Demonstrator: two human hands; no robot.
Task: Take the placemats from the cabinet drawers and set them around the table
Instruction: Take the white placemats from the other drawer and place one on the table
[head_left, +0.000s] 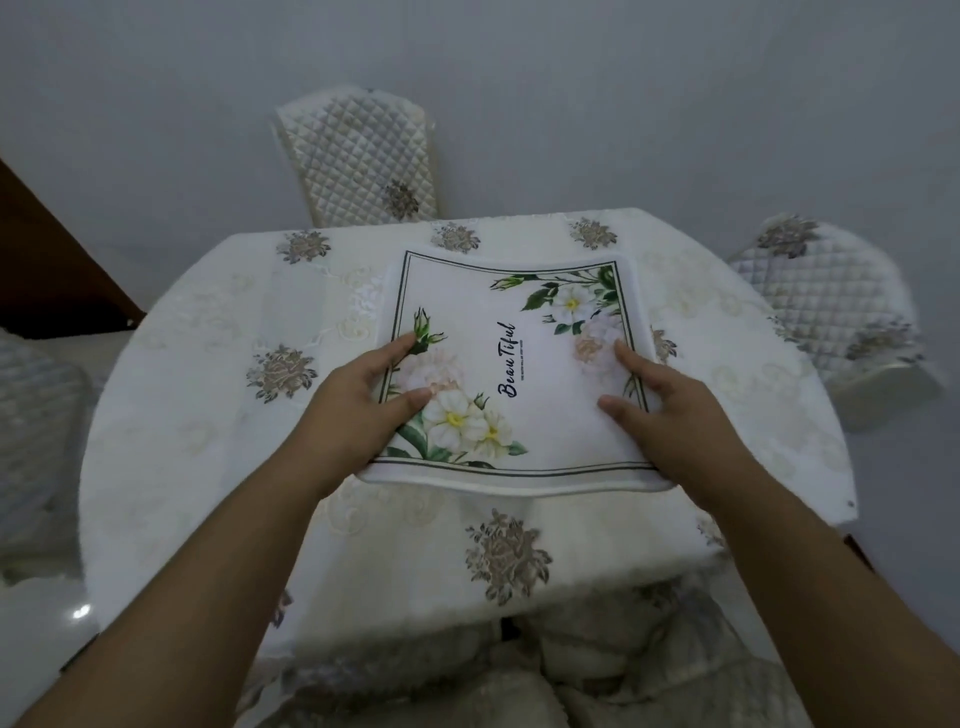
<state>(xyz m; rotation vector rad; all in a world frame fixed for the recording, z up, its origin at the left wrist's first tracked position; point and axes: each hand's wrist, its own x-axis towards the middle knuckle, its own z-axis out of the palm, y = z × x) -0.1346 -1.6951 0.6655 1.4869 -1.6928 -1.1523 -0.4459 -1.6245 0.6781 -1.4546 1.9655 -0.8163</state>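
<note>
Evidently to keep it flat for laying, the left hand (358, 400) pinches the placemat (498, 338) at 9 o'clock and the right hand (670, 410) at 3 o'clock, thumbs and forefingers spread on top, over the middle of the table (208, 415).

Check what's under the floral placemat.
The white embroidered tablecloth shows around the placemat, which the left hand and right hand hold at its sides. The patch beneath is covered; whether more mats lie under it cannot be told.
</note>
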